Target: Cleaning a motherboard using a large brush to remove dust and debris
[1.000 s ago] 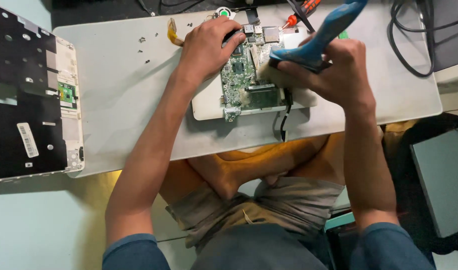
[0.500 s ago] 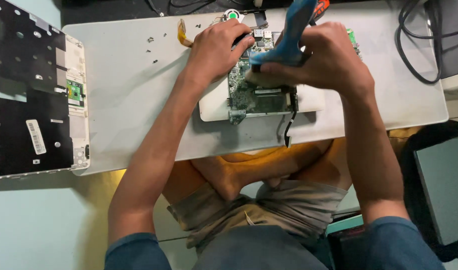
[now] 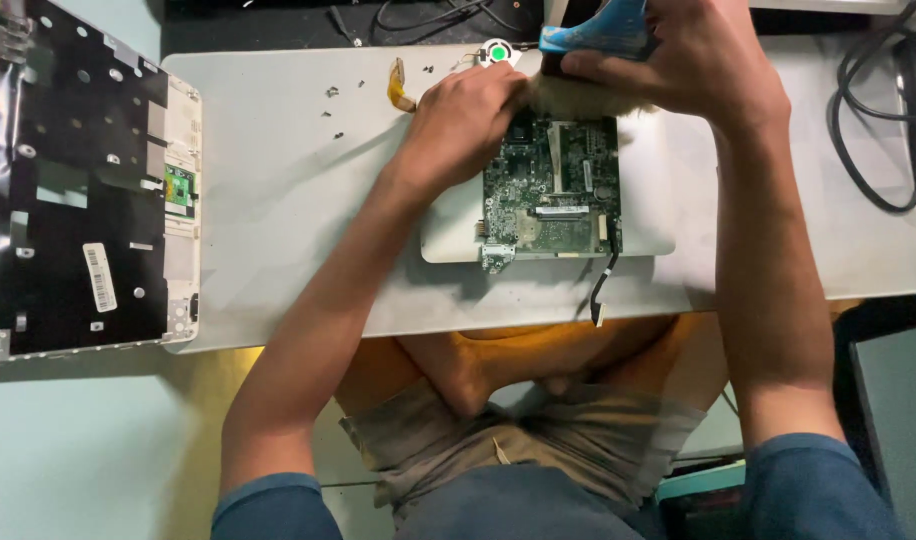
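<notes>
Black and white, the opened laptop base shell (image 3: 78,190) lies at the far left of the pale grey work table (image 3: 278,250), well apart from the hands. A few small loose screws (image 3: 333,105) and an amber ribbon cable stub (image 3: 398,88) lie nearer the middle. The left hand (image 3: 468,115) rests curled on the upper left corner of the green rectangular circuit board (image 3: 553,185), pinning it rather than gripping it. This board sits on a white rounded tray-like cover (image 3: 648,215), long axis running away from the person, with a thin black cable (image 3: 606,275) trailing off its near edge. The right hand (image 3: 698,60) is closed around a blue-handled brush (image 3: 598,28), whose tan bristles (image 3: 588,98) touch the board's far edge. The board thus lies just below and toward the person from the brush, and the right hand is nearer that edge. Black looped cables (image 3: 878,120) lie at far right.
</notes>
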